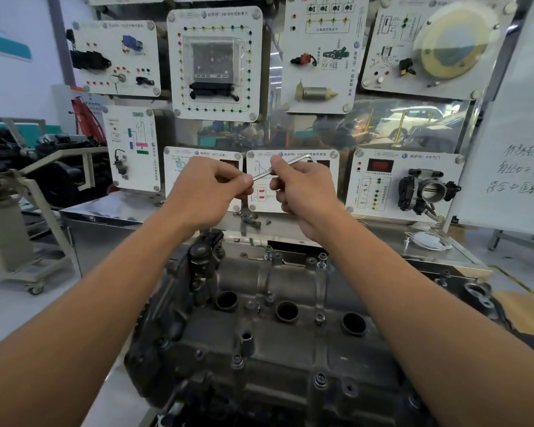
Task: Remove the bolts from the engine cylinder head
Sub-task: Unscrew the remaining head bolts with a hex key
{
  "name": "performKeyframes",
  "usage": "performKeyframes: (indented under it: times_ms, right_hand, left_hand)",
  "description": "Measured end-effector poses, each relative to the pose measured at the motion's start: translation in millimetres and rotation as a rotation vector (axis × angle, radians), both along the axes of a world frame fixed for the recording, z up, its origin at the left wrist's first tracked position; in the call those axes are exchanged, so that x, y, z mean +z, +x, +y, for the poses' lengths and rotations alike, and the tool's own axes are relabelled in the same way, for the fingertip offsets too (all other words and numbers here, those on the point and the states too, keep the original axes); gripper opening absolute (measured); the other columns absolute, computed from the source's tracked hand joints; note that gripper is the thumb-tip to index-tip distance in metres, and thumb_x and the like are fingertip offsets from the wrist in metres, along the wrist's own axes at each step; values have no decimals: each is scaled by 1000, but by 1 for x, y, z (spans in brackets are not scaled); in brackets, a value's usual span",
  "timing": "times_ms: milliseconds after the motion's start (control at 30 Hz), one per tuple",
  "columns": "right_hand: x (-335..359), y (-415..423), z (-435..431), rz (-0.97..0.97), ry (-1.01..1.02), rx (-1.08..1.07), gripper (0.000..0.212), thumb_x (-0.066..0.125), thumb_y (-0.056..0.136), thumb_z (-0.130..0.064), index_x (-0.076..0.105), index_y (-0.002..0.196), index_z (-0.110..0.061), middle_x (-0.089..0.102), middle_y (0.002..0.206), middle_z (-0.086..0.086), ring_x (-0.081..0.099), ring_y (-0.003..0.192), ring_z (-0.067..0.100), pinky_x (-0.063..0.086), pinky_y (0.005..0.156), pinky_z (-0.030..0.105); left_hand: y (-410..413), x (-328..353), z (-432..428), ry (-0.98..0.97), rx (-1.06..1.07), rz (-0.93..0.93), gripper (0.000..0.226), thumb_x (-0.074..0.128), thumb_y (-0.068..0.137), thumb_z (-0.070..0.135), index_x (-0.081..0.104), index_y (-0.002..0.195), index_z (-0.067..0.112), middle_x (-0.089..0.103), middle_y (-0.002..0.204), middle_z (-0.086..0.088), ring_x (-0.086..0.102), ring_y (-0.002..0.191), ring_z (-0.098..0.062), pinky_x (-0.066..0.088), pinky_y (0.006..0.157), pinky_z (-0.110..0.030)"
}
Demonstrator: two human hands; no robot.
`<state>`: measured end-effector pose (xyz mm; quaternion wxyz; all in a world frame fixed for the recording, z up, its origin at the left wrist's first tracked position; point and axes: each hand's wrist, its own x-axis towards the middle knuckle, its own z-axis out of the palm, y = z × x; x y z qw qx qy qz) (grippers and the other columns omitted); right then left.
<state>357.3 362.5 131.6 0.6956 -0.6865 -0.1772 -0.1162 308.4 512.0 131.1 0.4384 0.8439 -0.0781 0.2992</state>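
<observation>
The dark engine cylinder head [278, 340] fills the lower middle, with three round plug wells along its top. Bolts [322, 260] stand raised at its far edge and others [320, 380] sit in its near side. Both hands are lifted above the far end of the head. A silver L-shaped hex key [293, 163] is held between them: my right hand [302, 189] pinches its shaft with thumb and fingers, and my left hand [210, 186] pinches its lower end. Several loose bolts [250, 218] lie on the metal bench just behind the head.
A steel bench [111, 214] runs behind the engine, backed by a wall of white training panels, among them a throttle body panel [404, 183]. A whiteboard [518, 143] stands at right. A white cable [429, 240] lies on the bench right. Engine stands and parts sit at left.
</observation>
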Motion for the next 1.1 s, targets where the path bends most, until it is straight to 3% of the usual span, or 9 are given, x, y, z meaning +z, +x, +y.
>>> performKeyframes:
  times_ms: [133, 233, 300, 400, 500, 600, 733, 900, 1100]
  right_hand:
    - [-2, -2, 23, -390, -315, -42, 40, 58, 98, -25, 63, 63, -6, 59, 55, 4, 46, 45, 7, 37, 52, 27]
    - [-19, -4, 33, -505, -566, 44, 37, 59, 98, -21, 61, 68, 1, 56, 58, 11, 45, 53, 17, 36, 56, 32]
    - [-28, 0, 34, -513, -673, 92, 37, 60, 97, -18, 55, 61, -10, 48, 54, -5, 41, 52, 7, 31, 55, 25]
    - [-30, 3, 36, -475, -647, 121, 39, 62, 96, -18, 54, 58, -15, 44, 45, -13, 39, 47, 3, 29, 51, 17]
    - [-32, 3, 41, -506, -600, 98, 37, 62, 96, -18, 58, 61, -7, 41, 47, -11, 36, 48, 7, 30, 54, 24]
    - [-33, 3, 46, -544, -588, 70, 38, 61, 96, -16, 53, 60, -9, 40, 50, -8, 35, 50, 8, 29, 55, 27]
    - [-29, 4, 50, -562, -551, 54, 38, 60, 97, -16, 51, 60, -11, 42, 51, -7, 36, 49, 8, 30, 52, 24]
    - [-32, 5, 53, -558, -571, 62, 37, 58, 98, -17, 58, 68, 4, 49, 55, 3, 41, 54, 16, 36, 57, 32]
    - [-26, 5, 53, -588, -647, 95, 33, 55, 100, -14, 58, 71, 2, 48, 57, -3, 41, 55, 9, 33, 55, 19]
  left_hand:
    - [-3, 3, 24, 226, -50, 124, 9, 72, 89, 22, 80, 85, 23, 76, 75, 11, 68, 76, 3, 45, 63, -4]
    - [-4, -1, 39, 189, -96, 239, 13, 76, 84, 12, 79, 96, 18, 78, 80, 5, 71, 80, -3, 51, 67, -9]
    - [-3, -9, 44, 120, -118, 284, 23, 77, 82, 4, 76, 104, 11, 78, 81, -1, 72, 80, -4, 54, 77, -14]
    - [-4, -22, 45, 46, -159, 270, 23, 77, 80, -1, 76, 100, 11, 78, 80, -3, 74, 82, -8, 56, 76, -15]
    - [-3, -28, 46, -16, -148, 224, 24, 76, 79, -5, 77, 90, 17, 78, 78, -2, 73, 76, -6, 53, 69, -11]
    - [-3, -28, 47, -18, -118, 187, 29, 75, 77, -7, 78, 86, 20, 78, 76, 0, 73, 73, -6, 54, 67, -11]
    - [-5, -28, 49, -37, -92, 135, 28, 74, 77, -5, 79, 85, 22, 78, 76, -2, 76, 80, -16, 60, 79, -24]
    - [-4, -36, 50, -60, -81, 137, 21, 76, 80, 0, 79, 91, 18, 78, 79, 2, 75, 78, -9, 57, 74, -19]
    - [-1, -41, 52, -62, -66, 144, 17, 74, 85, 6, 77, 102, 11, 78, 88, -4, 75, 87, -16, 59, 90, -37]
